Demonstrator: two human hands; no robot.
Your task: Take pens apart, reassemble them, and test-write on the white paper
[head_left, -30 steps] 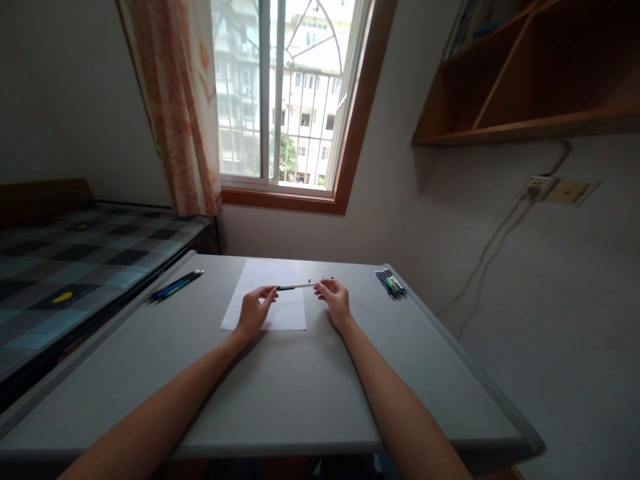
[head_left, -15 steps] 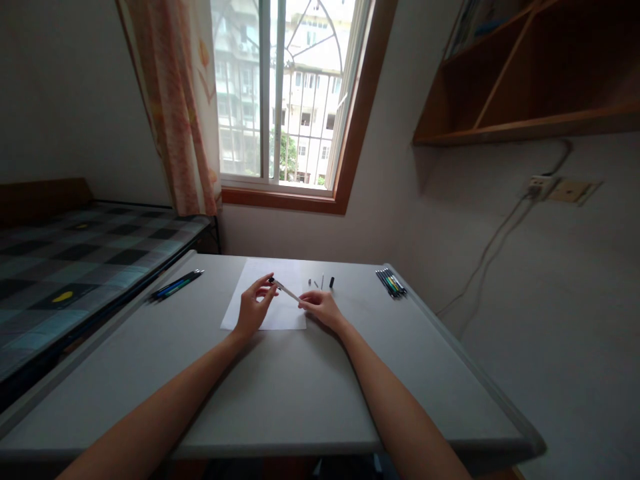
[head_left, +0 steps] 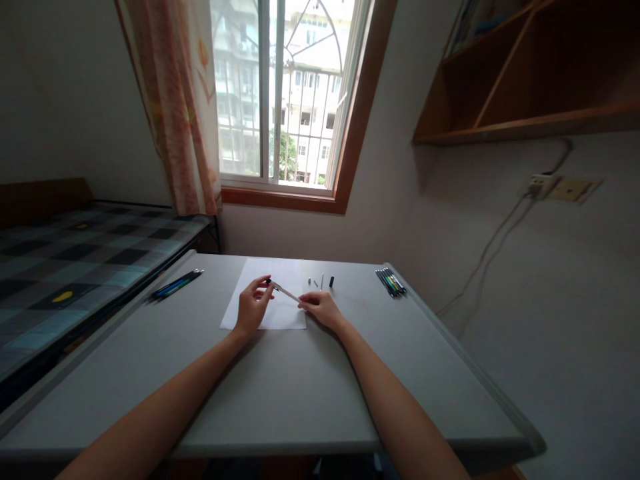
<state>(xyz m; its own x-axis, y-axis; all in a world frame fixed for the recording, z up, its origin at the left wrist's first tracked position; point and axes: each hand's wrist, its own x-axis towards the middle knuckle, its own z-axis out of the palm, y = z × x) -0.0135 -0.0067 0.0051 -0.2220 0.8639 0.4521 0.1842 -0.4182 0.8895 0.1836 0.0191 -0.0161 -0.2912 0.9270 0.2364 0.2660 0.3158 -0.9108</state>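
A slim pen barrel (head_left: 288,293), pale along its length with a black end at the left, slants between my two hands above a white sheet of paper (head_left: 273,320). My left hand (head_left: 253,310) pinches the black end between thumb and forefinger, its other fingers loosely curled. At the lower right end, the fingertips of my right hand (head_left: 323,310) close on the pale barrel. Just beyond that hand lie a short black tube-like piece (head_left: 331,282), a thin rod (head_left: 322,281) and a couple of tiny parts too small to name.
Several pens (head_left: 177,285) lie in a bunch on the left of the grey table (head_left: 280,393). Another row of pens (head_left: 391,283) is near the right edge. A bed (head_left: 100,233) stands to the left, a wall with a socket (head_left: 543,185) and cables to the right.
My left hand has shifted very slightly left with the black end, and a little more of the pale barrel shows. My right hand stays in about the same place.
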